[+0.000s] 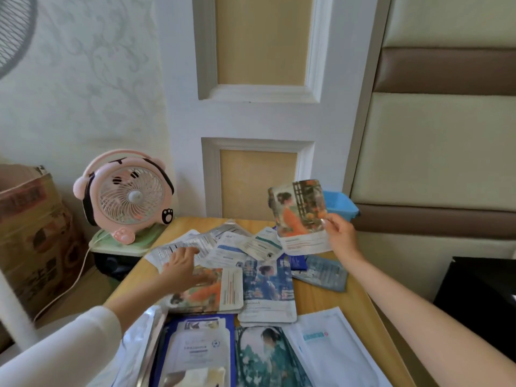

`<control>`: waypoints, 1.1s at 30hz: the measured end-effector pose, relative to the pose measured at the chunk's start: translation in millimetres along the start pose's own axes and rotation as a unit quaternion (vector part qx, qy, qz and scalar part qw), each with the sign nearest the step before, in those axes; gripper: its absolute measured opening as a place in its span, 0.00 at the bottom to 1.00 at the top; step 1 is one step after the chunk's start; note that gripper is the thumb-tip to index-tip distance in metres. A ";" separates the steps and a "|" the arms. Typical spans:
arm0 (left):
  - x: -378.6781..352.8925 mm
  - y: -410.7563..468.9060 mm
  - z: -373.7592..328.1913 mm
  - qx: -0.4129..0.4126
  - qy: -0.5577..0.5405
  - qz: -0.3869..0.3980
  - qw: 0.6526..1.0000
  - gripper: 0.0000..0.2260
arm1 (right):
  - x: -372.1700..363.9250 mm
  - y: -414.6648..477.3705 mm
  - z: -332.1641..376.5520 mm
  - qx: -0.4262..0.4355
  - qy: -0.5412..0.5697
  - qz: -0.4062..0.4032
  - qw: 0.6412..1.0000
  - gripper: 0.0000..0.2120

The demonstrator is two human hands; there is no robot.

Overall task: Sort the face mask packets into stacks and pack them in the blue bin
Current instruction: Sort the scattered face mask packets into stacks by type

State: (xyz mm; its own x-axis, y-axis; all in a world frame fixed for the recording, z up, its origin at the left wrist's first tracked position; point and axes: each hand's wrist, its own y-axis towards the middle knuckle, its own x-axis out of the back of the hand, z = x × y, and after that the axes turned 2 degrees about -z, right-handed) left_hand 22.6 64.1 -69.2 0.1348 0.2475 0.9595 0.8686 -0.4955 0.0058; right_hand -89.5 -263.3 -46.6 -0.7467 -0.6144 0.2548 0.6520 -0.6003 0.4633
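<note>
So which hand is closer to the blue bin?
Right. The right hand, pinching an orange packet, is just in front of the blue bin. The left hand is far across the table, touching white packets near the pink fan.

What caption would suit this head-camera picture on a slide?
Right hand holds up an orange packet before the blue bin while the left hand reaches over white packets on the table.

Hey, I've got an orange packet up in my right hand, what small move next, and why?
Probably lay the held orange packet from the right hand onto the matching orange packet on the table: both show the same orange picture, and the rest lie unsorted, so the blue bin can wait.
</note>
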 end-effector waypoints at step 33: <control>-10.4 1.4 28.7 0.185 -0.091 0.005 0.978 0.41 | 21.5 -49.0 -88.4 0.055 -0.461 0.278 0.841 0.19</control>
State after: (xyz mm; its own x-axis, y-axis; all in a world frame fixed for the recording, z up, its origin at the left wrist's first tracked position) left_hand 36.1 84.7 -87.2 0.1973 0.4053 0.8926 0.9756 -0.1709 -0.1380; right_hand -125.8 -292.4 -138.8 -0.1473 -0.0964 0.9844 0.9559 -0.2694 0.1167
